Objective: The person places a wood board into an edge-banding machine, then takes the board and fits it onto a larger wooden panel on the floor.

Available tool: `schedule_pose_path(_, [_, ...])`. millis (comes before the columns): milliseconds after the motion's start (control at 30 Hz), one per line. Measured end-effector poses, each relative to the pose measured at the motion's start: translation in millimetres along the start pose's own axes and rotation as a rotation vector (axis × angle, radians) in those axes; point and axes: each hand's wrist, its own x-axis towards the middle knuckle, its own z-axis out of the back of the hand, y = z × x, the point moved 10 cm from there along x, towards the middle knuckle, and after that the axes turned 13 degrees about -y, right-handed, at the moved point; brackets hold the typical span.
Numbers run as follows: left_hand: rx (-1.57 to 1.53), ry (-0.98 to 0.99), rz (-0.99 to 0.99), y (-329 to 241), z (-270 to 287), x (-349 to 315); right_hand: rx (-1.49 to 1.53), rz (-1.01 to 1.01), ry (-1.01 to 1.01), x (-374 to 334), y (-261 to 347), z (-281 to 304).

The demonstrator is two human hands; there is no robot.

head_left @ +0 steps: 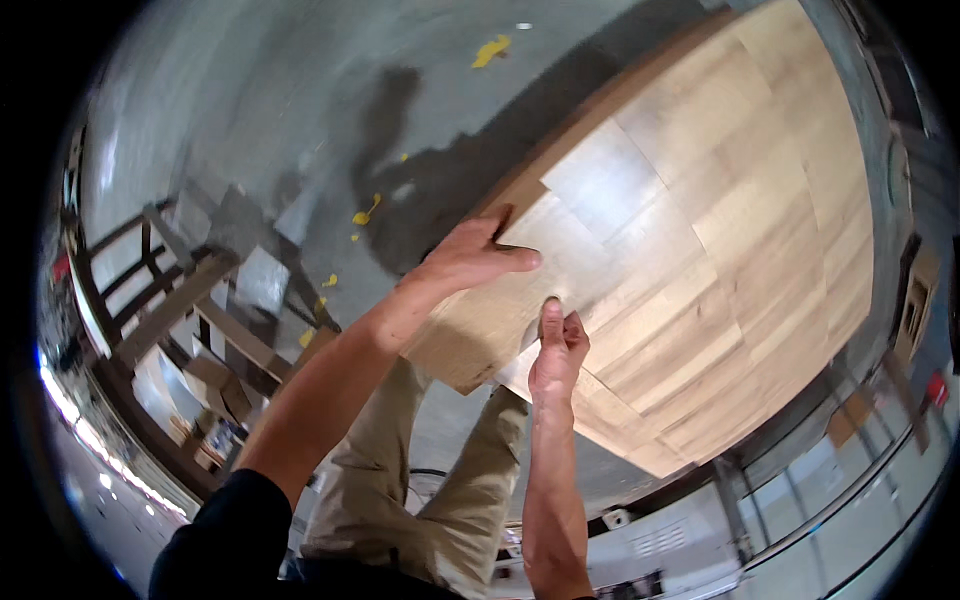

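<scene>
A pale wooden plank (490, 315) juts toward me from the left side of a wide layer of wood-grain planks (740, 230). My left hand (475, 255) grips its left edge, thumb lying on top and fingers wrapped over the side. On the plank's right edge my right hand (560, 350) is closed in a pinch, thumb uppermost and fingers curled. Part of that hold is hidden beneath the thumb. The plank's near end overhangs above my legs. Whether its far end rests flat on the layer, I cannot tell.
Grey concrete floor (260, 130) with yellow scraps (490, 50) lies to the left and beyond. A dark frame rack (170, 310) with cardboard boxes (215, 385) stands at left. At lower right runs a metal rail (830, 510). My trousered legs (400, 490) are close to the planks.
</scene>
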Motion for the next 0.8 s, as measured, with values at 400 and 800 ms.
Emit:
schedule_pose_path(400, [-0.115, 0.065, 0.188, 18, -3, -20, 0.146, -0.006, 0.055, -29, -14, -2])
schedule_pose_path(800, [-0.196, 0.033, 0.289, 26, -2, -25, 0.143, -0.015, 0.015, -21, -42, 0])
